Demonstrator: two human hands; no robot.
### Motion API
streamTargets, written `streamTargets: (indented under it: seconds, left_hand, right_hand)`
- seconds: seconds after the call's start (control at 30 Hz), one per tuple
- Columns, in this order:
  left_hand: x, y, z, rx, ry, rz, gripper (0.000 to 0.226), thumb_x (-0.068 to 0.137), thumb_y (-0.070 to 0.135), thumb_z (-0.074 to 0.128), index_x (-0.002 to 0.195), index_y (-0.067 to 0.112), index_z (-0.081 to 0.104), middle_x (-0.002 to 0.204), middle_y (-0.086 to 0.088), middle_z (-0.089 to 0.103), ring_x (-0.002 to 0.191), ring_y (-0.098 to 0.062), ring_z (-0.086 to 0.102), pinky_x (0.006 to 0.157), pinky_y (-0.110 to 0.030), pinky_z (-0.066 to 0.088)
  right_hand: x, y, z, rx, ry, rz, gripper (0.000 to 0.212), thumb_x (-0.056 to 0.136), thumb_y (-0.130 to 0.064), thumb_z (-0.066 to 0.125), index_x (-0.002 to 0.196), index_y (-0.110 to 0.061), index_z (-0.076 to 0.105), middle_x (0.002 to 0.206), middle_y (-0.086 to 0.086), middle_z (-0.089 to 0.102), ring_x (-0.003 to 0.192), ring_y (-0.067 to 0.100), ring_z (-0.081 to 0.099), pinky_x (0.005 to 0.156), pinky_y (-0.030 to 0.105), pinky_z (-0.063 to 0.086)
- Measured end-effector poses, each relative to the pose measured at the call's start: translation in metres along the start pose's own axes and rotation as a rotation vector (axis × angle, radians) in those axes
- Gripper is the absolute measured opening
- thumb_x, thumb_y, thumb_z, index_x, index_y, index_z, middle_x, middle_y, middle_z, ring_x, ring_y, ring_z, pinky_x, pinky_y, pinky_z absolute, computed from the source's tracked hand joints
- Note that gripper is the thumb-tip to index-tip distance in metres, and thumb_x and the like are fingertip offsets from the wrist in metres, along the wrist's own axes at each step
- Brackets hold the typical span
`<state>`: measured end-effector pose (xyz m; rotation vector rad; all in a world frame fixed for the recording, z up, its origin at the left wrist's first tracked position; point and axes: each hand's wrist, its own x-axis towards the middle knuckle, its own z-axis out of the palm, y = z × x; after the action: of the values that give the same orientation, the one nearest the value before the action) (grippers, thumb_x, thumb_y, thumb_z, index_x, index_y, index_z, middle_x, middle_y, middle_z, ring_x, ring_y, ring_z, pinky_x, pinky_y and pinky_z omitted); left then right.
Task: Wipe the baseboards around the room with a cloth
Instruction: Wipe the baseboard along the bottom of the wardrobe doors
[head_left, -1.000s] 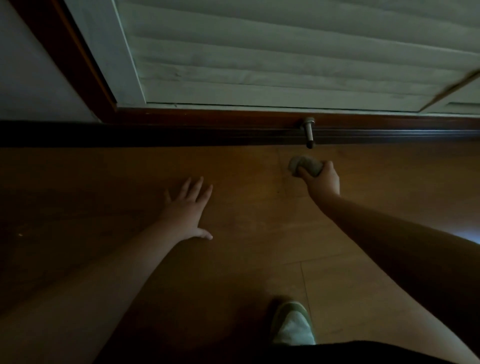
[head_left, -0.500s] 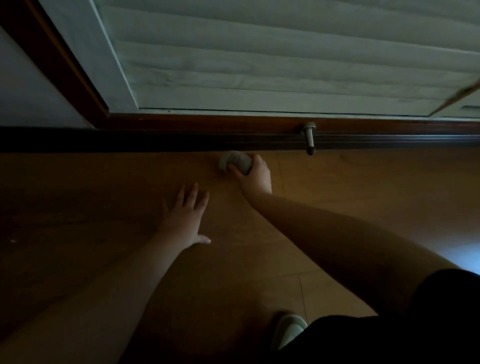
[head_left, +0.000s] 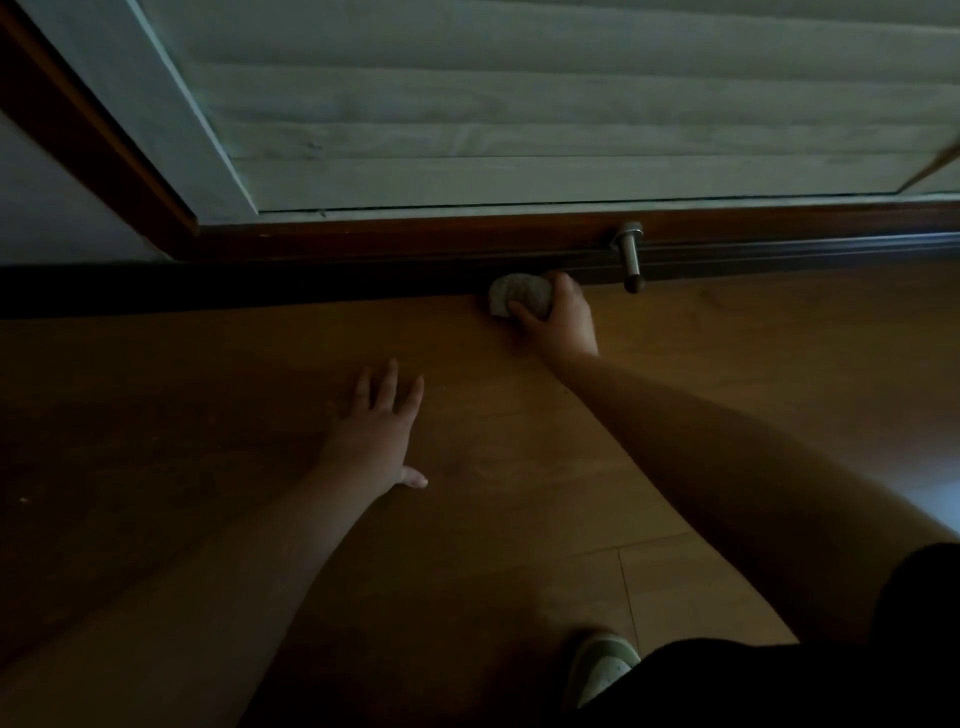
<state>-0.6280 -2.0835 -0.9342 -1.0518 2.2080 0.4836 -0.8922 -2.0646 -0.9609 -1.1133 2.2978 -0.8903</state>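
Note:
A dark brown baseboard (head_left: 311, 283) runs across the view where the wooden floor meets the wall. My right hand (head_left: 561, 325) grips a bunched grey cloth (head_left: 514, 296) and holds it against the foot of the baseboard, just left of a metal door stop. My left hand (head_left: 376, 431) lies flat on the floor with fingers spread, holding nothing, well short of the baseboard.
A silver door stop (head_left: 629, 254) sticks out from the baseboard to the right of the cloth. Above are a white slatted panel (head_left: 519, 104) and a brown frame (head_left: 104, 140). My shoe (head_left: 602, 670) is on the wooden floor (head_left: 208, 395) near the bottom.
My right hand swept the cloth left from below the door stop, then came back a little to the right and is now up against the baseboard. My left hand stayed planted.

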Motion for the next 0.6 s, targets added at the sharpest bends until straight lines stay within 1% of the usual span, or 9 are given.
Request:
streamTargets:
  seconds: [0.07,0.1,0.2,0.3,0.37,0.43,0.53,0.57,0.6]
  left_hand:
    - [0.0,-0.001,0.0,-0.001,0.004,0.007,0.13,0.073,0.061,0.075,0.153,0.032,-0.023,0.159,-0.005,-0.034,0.148,-0.037,-0.022,0.117,-0.066,0.015]
    - [-0.001,-0.001,0.0,0.0,0.005,0.007,0.13,0.073,0.061,0.075,0.153,0.032,-0.023,0.159,-0.006,-0.034,0.148,-0.037,-0.022,0.117,-0.066,0.015]
    - [-0.001,0.0,0.0,0.004,0.004,0.004,0.129,0.074,0.062,0.075,0.153,0.033,-0.023,0.159,-0.005,-0.035,0.148,-0.036,-0.023,0.118,-0.066,0.016]
    - [-0.001,0.001,-0.002,-0.009,-0.013,-0.003,0.129,0.074,0.06,0.076,0.153,0.034,-0.022,0.159,-0.004,-0.036,0.148,-0.036,-0.024,0.117,-0.066,0.016]
    - [-0.001,0.001,-0.001,-0.009,-0.005,-0.001,0.128,0.074,0.061,0.076,0.154,0.034,-0.021,0.159,-0.004,-0.035,0.148,-0.036,-0.024,0.117,-0.066,0.015]
    - [-0.002,0.0,0.0,-0.007,0.001,0.002,0.127,0.074,0.061,0.075,0.154,0.033,-0.021,0.159,-0.004,-0.035,0.148,-0.036,-0.024,0.117,-0.066,0.014]
    - [-0.001,-0.001,0.003,-0.005,0.013,0.008,0.127,0.074,0.062,0.075,0.154,0.033,-0.021,0.159,-0.003,-0.035,0.148,-0.035,-0.024,0.118,-0.066,0.014]
    - [-0.001,-0.001,0.004,-0.003,0.018,0.011,0.128,0.074,0.062,0.075,0.154,0.033,-0.02,0.159,-0.003,-0.035,0.148,-0.036,-0.023,0.118,-0.066,0.015]
    - [-0.001,-0.001,0.004,-0.001,0.022,0.012,0.128,0.074,0.062,0.075,0.154,0.033,-0.02,0.16,-0.004,-0.034,0.149,-0.036,-0.022,0.118,-0.066,0.015]
  right_hand:
    - [0.004,0.018,-0.022,0.018,0.047,0.053,0.054,0.086,-0.03,0.073,0.132,-0.016,0.049,0.129,0.004,0.055,0.119,0.017,0.053,0.099,0.034,0.047]
    - [0.005,0.027,-0.033,0.048,0.067,0.092,0.054,0.086,-0.03,0.073,0.133,-0.017,0.048,0.129,0.003,0.056,0.118,0.015,0.053,0.096,0.031,0.047]
    - [0.006,0.05,-0.06,0.145,0.15,0.225,0.05,0.086,-0.03,0.072,0.13,-0.021,0.05,0.125,-0.001,0.059,0.113,0.011,0.055,0.08,0.019,0.045]
    - [0.007,0.062,-0.077,0.219,0.248,0.34,0.046,0.086,-0.029,0.072,0.126,-0.018,0.051,0.116,-0.004,0.058,0.112,0.017,0.058,0.077,0.02,0.045]
    - [0.003,0.063,-0.082,0.239,0.292,0.398,0.046,0.087,-0.031,0.072,0.125,-0.016,0.05,0.115,-0.003,0.057,0.112,0.019,0.059,0.076,0.021,0.045]
    - [-0.006,0.061,-0.08,0.226,0.267,0.397,0.044,0.086,-0.034,0.072,0.121,-0.018,0.05,0.113,-0.003,0.057,0.11,0.019,0.06,0.075,0.022,0.047]
    - [-0.024,0.042,-0.056,0.221,0.181,0.285,0.045,0.084,-0.036,0.075,0.117,-0.02,0.05,0.113,-0.003,0.059,0.105,0.014,0.06,0.076,0.022,0.05]
    - [-0.029,0.03,-0.044,0.227,0.154,0.245,0.045,0.083,-0.037,0.076,0.116,-0.022,0.05,0.111,-0.006,0.06,0.101,0.011,0.06,0.075,0.018,0.049]
    - [-0.032,0.015,-0.031,0.241,0.127,0.212,0.044,0.082,-0.038,0.077,0.113,-0.025,0.05,0.105,-0.01,0.059,0.096,0.006,0.059,0.07,0.011,0.047]
